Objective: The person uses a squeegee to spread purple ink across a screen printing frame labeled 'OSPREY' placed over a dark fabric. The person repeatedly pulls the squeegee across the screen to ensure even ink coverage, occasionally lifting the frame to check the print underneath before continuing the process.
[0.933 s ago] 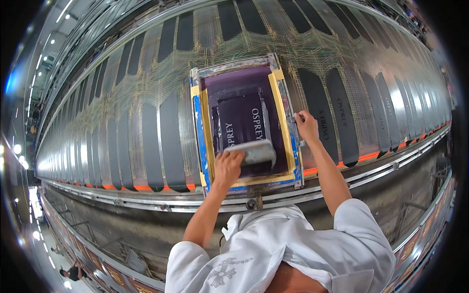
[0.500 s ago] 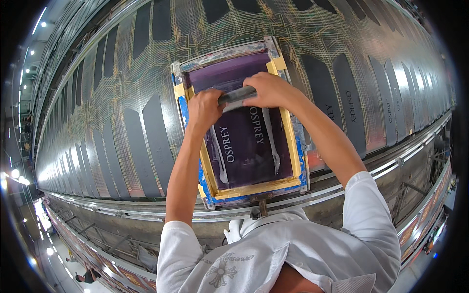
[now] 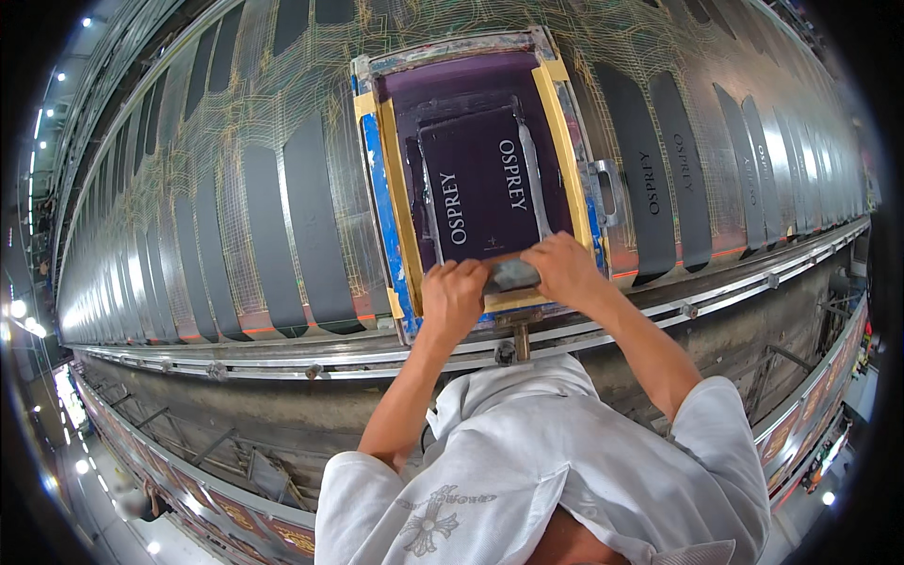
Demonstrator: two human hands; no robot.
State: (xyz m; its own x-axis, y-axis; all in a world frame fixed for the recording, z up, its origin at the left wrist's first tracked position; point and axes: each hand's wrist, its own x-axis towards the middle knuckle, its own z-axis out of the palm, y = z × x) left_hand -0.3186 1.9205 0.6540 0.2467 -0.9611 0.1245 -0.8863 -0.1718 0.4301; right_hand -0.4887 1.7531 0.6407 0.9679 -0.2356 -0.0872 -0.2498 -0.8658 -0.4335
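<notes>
A printing screen frame [image 3: 381, 188] with yellow and blue taped edges lies on a long print table. Its purple mesh [image 3: 485, 179] carries pale lettering. Both hands grip a grey squeegee [image 3: 511, 275] at the near end of the frame. My left hand [image 3: 454, 294] holds its left end and my right hand [image 3: 563, 270] holds its right end. The blade's lower edge is hidden behind the fingers.
Rows of long dark fabric panels [image 3: 301, 226] lie side by side across the table, on both sides of the frame. A metal rail [image 3: 716, 297] with bolts runs along the near table edge. A metal handle [image 3: 605, 193] sticks out on the frame's right side.
The squeegee and both hands were at the far end of the screen half a second ago. They have come down the mesh to the near end of the frame.
</notes>
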